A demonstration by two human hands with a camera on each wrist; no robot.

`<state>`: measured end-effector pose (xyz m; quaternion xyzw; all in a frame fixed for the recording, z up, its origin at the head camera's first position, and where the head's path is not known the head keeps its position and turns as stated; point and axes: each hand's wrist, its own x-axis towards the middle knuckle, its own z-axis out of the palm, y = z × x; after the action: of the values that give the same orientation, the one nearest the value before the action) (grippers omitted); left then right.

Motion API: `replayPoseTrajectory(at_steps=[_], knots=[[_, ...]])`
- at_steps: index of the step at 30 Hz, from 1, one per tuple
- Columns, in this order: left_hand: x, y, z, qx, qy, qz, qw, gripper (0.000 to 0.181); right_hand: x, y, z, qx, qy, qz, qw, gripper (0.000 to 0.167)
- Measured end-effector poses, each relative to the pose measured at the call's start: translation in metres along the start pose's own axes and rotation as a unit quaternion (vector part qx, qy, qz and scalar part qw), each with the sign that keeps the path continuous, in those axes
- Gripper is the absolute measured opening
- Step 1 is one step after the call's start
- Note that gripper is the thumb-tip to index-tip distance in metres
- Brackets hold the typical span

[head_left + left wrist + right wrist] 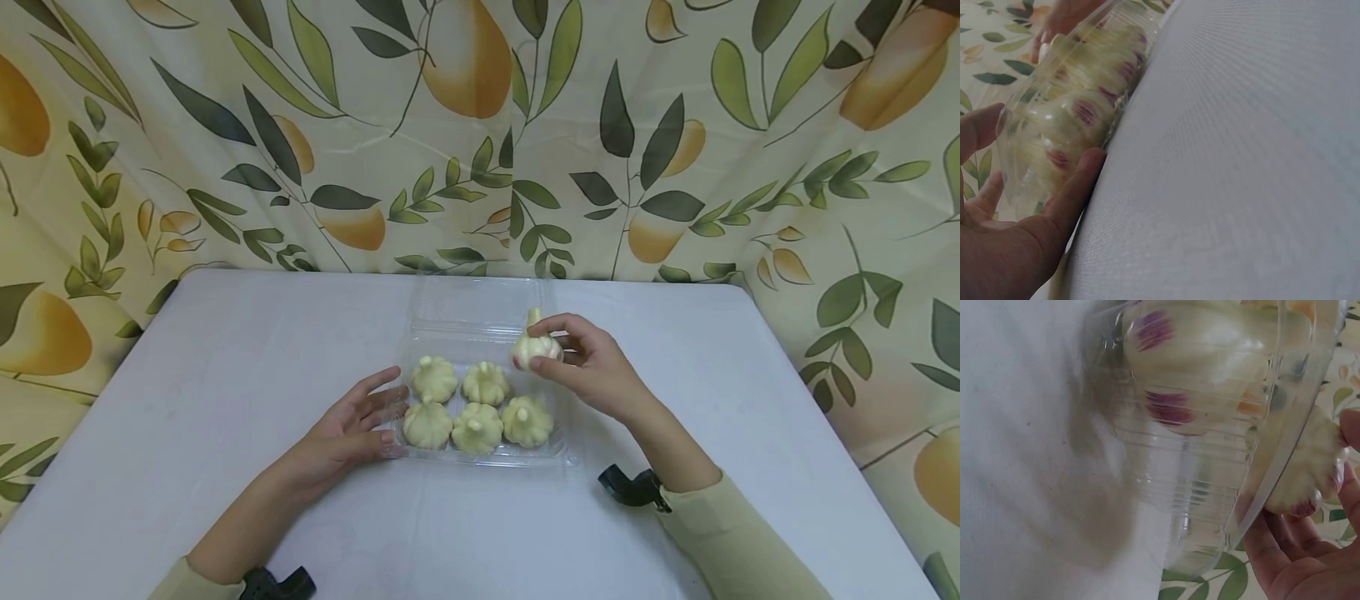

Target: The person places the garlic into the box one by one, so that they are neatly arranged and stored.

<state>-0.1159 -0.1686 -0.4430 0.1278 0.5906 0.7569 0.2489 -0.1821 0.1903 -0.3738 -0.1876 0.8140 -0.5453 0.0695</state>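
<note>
A clear plastic clamshell box [487, 460] lies with its lid folded back and several pale garlic bulbs [477, 428] in it, two in the back row and the others in front. My right hand [592, 367] holds another garlic bulb [536, 350], stem up, over the box's back right corner. In the right wrist view this bulb [1310, 465] shows purple streaks and sits beyond the clear wall, between thumb and fingers. My left hand [352, 429] touches the box's left side with spread fingers. The left wrist view shows its thumb [1082, 181] along the wall.
The box's transparent lid [480, 298] reaches towards the back edge of the white-covered table [300, 333]. A leaf-and-fruit patterned cloth [465, 167] hangs behind and at both sides. Black wrist camera mounts [630, 486] sit at both sleeves.
</note>
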Motion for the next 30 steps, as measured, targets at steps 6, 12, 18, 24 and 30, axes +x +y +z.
replayPoseTrajectory(at_steps=[6, 12, 18, 24, 30], knots=[[0.0, 0.001, 0.001, 0.001, 0.003, -0.006, 1.0, 0.083, 0.0, -0.002, 0.001, -0.052, 0.001, -0.034, 0.9981, 0.033], [-0.001, 0.003, 0.002, 0.001, 0.003, -0.009, 1.0, 0.083, 0.0, -0.003, 0.003, -0.145, 0.008, -0.09, 0.9853, 0.031], [-0.001, 0.001, 0.002, 0.004, 0.003, -0.007, 1.0, 0.082, 0.002, -0.001, 0.006, -0.182, 0.004, -0.109, 0.9773, 0.032], [0.0, 0.0, 0.001, 0.005, 0.0, -0.002, 1.0, 0.082, 0.002, 0.0, 0.009, -0.205, -0.001, -0.106, 0.9729, 0.032], [0.0, -0.001, 0.0, 0.003, -0.001, 0.0, 1.0, 0.082, 0.003, -0.001, 0.011, -0.231, -0.022, -0.106, 0.9669, 0.026]])
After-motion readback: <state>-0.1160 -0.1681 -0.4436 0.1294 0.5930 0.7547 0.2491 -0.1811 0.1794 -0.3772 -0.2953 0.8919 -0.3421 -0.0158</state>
